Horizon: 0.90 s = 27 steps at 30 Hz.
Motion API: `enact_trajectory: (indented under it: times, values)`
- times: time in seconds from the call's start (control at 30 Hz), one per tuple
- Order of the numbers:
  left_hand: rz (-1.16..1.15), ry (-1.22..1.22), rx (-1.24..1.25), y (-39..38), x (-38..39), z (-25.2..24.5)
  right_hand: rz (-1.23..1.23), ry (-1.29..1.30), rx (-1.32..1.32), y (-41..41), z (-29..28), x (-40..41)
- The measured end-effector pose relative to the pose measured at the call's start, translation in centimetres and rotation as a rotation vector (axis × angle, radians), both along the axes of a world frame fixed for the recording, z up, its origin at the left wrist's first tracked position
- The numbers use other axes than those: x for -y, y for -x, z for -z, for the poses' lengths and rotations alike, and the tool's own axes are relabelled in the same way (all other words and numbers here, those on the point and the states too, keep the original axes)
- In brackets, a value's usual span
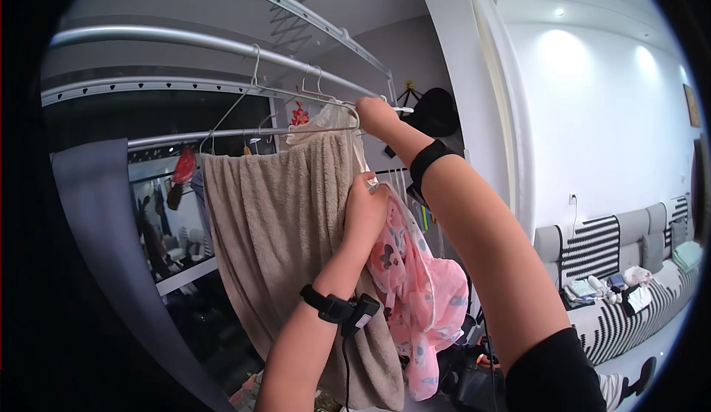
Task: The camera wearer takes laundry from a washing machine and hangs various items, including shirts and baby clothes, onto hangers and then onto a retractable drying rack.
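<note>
My left hand (366,203) grips the upper edge of a pink patterned garment (414,278), which hangs down in loose folds. Just left of it, a beige towel (272,217) is draped over a wire clothes hanger (230,113) hooked on a metal drying rail (166,35). Higher up, my right hand (377,116) is curled close under the rail, its fingers mostly hidden from me. The white end of a hanger (405,110) shows just past that hand. Behind the towel hangs a pale sheer garment (322,120). A black strap with a small device (361,315) circles my left wrist.
A grey-blue cloth (97,217) hangs at the left, before a dark window. Farther right, a sofa (633,323) bears folded clothes (580,292). A black hat (436,113) hangs on the back wall. Someone's foot (639,381) shows at lower right.
</note>
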<state>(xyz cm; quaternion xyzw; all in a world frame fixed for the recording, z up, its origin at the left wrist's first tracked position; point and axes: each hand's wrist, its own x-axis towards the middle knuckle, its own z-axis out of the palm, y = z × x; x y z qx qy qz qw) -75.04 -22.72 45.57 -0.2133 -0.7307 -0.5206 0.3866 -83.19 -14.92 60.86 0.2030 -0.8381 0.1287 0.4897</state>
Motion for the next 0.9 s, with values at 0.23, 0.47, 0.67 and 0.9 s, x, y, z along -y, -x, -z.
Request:
enact_trajectory:
  times: [0.23, 0.47, 0.67, 0.9]
  values:
    - [-0.009, 0.095, 0.047, 0.8, 0.3, 1.5, -0.162, 0.272, -0.242, -0.6, 0.1, 2.5]
    - [-0.168, 0.386, 0.118, -0.8, 0.3, 5.8, -0.306, 0.668, -0.167, -7.4, 16.0, -5.7]
    - [-0.169, 0.523, 0.298, -2.3, -2.1, 10.7, -0.858, 1.152, 0.468, -21.6, 30.6, -14.7]
    - [-0.162, 0.634, 0.176, -3.3, -8.7, 17.0, -0.298, 1.261, 0.712, -27.0, 40.1, -22.7]
